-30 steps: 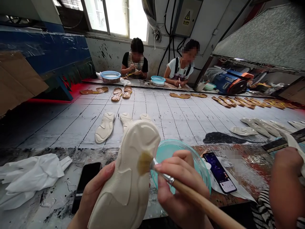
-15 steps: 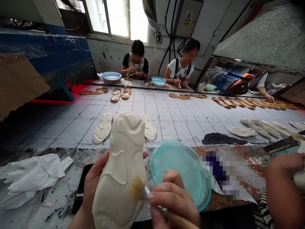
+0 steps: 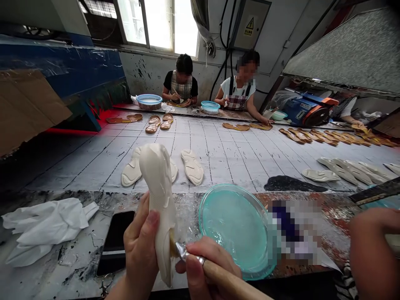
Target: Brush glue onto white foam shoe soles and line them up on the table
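My left hand [image 3: 140, 246] grips a cream shoe sole [image 3: 161, 208], which is tilted up on edge with its side toward me. My right hand [image 3: 208, 262] is closed round a brush [image 3: 225, 279] with a wooden handle and metal collar. The bristles press against the lower right side of the sole and are partly hidden by it. Just right of the sole stands a round teal tub [image 3: 236, 229] of milky liquid. More cream soles [image 3: 192, 166] lie on the white belt [image 3: 103, 158] beyond my hands.
A black phone [image 3: 116, 241] and crumpled white cloth [image 3: 53, 229] lie at the left. Brown soles [image 3: 308, 135] line the belt's far side, where two people [image 3: 181, 83] sit working. Another person's arm [image 3: 373, 246] is close at the right.
The held sole has turned from face-on to edge-on, and the brush now touches its side. My left thumb now shows. Across the belt, one person's arm has reached out to a brown sole.
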The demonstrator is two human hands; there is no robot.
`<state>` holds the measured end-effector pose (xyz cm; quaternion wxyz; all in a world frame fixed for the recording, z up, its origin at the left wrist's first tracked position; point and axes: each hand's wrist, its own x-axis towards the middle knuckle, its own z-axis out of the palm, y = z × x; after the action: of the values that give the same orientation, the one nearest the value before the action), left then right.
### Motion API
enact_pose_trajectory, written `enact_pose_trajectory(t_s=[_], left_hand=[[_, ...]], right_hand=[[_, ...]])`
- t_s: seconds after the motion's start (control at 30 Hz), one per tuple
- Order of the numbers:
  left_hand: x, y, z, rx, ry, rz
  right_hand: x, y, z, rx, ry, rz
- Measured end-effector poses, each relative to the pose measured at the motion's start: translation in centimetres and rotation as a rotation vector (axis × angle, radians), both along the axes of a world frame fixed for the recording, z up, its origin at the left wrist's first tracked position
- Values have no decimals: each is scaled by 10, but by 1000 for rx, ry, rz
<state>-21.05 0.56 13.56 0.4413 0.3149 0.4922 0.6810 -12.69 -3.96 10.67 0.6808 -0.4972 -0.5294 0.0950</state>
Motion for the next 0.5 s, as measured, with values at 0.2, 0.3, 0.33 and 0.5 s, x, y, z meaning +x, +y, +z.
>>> enact_pose_trajectory(t_s=[0.2, 0.3, 0.33, 0.5], left_hand=[[-2, 1, -2, 88, 140, 62], [-1, 5, -2, 154, 179, 96], [-1, 6, -1, 146, 174, 102], [-2, 16, 8, 13, 80, 132]], right_hand=[[7, -3, 14, 45, -100, -74], [9, -1, 22, 45, -162, -52], [10, 0, 23, 60, -172, -44], [5, -1, 22, 56, -167, -155]])
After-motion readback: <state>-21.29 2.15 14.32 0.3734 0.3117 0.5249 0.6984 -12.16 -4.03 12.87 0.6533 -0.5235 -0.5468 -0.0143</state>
